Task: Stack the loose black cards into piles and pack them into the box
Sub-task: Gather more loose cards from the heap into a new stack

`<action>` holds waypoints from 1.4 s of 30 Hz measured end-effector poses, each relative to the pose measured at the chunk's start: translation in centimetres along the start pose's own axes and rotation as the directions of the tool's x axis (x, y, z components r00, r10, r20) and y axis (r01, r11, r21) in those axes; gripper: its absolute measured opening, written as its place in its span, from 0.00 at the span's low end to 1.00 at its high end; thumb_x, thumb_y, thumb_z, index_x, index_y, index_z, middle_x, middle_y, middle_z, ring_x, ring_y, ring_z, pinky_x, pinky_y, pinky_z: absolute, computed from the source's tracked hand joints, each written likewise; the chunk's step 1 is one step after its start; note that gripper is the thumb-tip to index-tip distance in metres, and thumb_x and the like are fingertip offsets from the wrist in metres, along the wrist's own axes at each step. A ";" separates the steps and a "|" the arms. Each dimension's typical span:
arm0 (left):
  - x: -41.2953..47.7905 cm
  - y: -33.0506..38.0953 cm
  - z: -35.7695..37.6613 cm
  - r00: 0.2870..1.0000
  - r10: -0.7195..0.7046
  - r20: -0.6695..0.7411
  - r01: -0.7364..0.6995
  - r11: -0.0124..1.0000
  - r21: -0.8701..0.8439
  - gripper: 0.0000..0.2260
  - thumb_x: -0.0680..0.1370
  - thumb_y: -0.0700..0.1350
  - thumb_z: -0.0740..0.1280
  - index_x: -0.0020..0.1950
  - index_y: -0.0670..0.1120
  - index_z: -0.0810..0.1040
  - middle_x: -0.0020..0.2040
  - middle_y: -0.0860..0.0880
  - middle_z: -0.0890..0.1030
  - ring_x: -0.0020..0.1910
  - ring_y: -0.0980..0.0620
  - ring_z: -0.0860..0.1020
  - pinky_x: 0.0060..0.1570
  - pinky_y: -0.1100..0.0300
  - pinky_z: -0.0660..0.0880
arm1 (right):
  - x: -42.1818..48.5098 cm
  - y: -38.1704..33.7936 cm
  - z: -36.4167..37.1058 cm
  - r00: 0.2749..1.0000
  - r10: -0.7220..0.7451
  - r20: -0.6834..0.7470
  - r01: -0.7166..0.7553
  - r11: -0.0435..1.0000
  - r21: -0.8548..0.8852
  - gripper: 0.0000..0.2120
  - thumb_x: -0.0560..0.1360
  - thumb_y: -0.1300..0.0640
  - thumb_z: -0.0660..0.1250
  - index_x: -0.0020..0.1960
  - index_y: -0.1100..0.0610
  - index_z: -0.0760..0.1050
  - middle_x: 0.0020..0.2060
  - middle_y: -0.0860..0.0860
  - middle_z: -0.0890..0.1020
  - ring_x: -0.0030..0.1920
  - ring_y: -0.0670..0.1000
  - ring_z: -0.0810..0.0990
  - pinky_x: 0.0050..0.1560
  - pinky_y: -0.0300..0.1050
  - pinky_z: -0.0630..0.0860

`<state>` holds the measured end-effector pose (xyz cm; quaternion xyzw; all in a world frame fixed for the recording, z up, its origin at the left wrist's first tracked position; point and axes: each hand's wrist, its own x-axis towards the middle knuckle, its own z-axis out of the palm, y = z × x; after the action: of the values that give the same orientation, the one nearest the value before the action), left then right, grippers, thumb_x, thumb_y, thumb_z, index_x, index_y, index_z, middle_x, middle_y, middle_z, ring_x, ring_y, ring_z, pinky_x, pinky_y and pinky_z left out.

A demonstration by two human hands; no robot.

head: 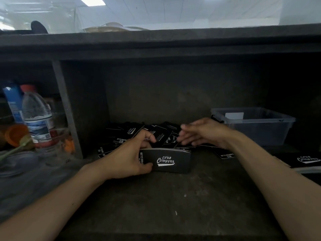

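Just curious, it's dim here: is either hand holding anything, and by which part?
The left hand grips the card stack by its left end; the right hand holds nothing.

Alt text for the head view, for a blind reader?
The left hand grips a stack of black cards while the open right hand hovers over loose cards scattered behind it. A clear plastic box stands to the right, a water bottle to the left.

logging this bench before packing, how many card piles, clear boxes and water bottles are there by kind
card piles: 2, the held pile in the left hand and the side pile at the right edge
clear box: 1
water bottle: 1
loose cards: heap overlaps too much to count
total: 4 countable
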<state>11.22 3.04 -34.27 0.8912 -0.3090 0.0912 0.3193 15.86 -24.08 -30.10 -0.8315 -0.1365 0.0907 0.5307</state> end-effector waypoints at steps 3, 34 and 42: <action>-0.3 0.2 -1.3 0.999 0.037 0.031 -0.039 0.995 0.087 0.25 0.72 0.40 0.77 0.64 0.57 0.74 0.50 0.56 0.84 0.48 0.58 0.84 0.51 0.56 0.82 | 3.2 0.2 2.1 0.946 -0.205 -0.249 0.139 0.956 -0.259 0.12 0.75 0.55 0.71 0.58 0.58 0.80 0.46 0.53 0.84 0.41 0.48 0.81 0.40 0.35 0.77; -1.8 -1.8 -0.2 0.988 0.094 -0.124 -0.080 0.990 0.114 0.16 0.72 0.51 0.73 0.58 0.58 0.77 0.50 0.59 0.84 0.48 0.57 0.84 0.50 0.53 0.81 | 4.7 0.4 4.5 0.917 -0.390 0.078 0.374 0.780 -0.501 0.14 0.77 0.56 0.69 0.62 0.53 0.80 0.64 0.51 0.79 0.64 0.47 0.75 0.64 0.37 0.66; -2.1 -1.7 -0.4 0.988 0.122 -0.098 -0.104 0.979 0.173 0.11 0.71 0.53 0.70 0.49 0.65 0.72 0.45 0.61 0.81 0.43 0.61 0.81 0.44 0.60 0.77 | 3.7 -1.3 3.9 0.974 -0.213 0.082 0.161 0.389 -0.907 0.20 0.73 0.37 0.66 0.39 0.53 0.83 0.30 0.45 0.82 0.37 0.46 0.78 0.42 0.41 0.71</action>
<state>10.60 5.36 -35.59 0.8896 -0.3326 0.1831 0.2540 18.01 -19.03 -30.60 -0.9668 -0.2435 -0.0777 0.0057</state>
